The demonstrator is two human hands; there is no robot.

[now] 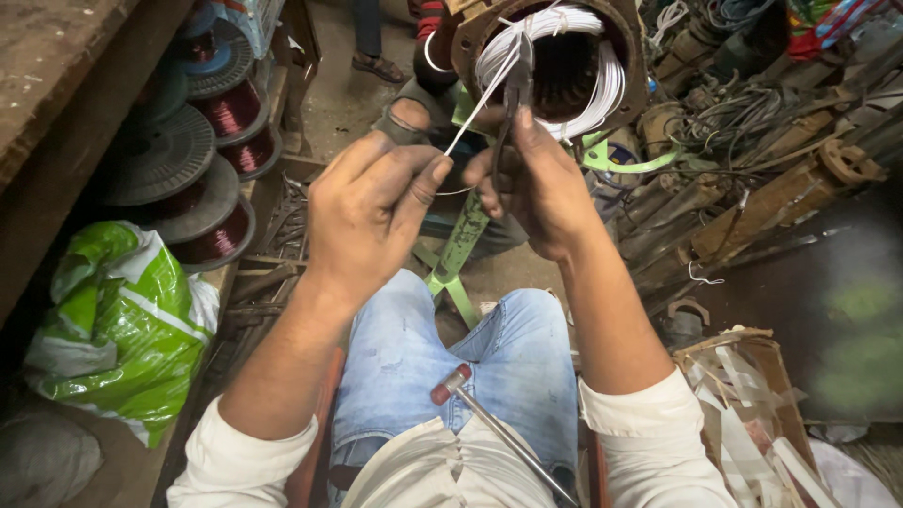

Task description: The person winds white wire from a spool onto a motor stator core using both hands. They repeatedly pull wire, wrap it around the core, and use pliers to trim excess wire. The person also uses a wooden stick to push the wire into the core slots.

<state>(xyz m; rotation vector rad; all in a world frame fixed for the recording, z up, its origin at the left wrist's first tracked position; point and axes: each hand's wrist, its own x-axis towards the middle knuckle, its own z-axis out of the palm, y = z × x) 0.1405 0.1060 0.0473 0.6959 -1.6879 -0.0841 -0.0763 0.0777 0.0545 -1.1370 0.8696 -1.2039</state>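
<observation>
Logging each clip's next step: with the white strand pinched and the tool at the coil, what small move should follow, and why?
Probably pull the thin white strand taut with the left hand, since it runs from the white winding where the right hand holds dark metal pliers.

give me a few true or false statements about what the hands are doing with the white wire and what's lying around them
1. The left hand pinches a thin white strand leading up to the white wire coil. True.
2. The right hand is empty. False: it holds a dark plier-like tool against the coil.
3. A small hammer with a red-tipped head lies on the person's lap. True.
4. The spools at left carry blue wire. False: their winding is reddish copper colour.
5. A green and white bag lies at lower left. True.
6. The person wears black trousers. False: light blue jeans.
</observation>
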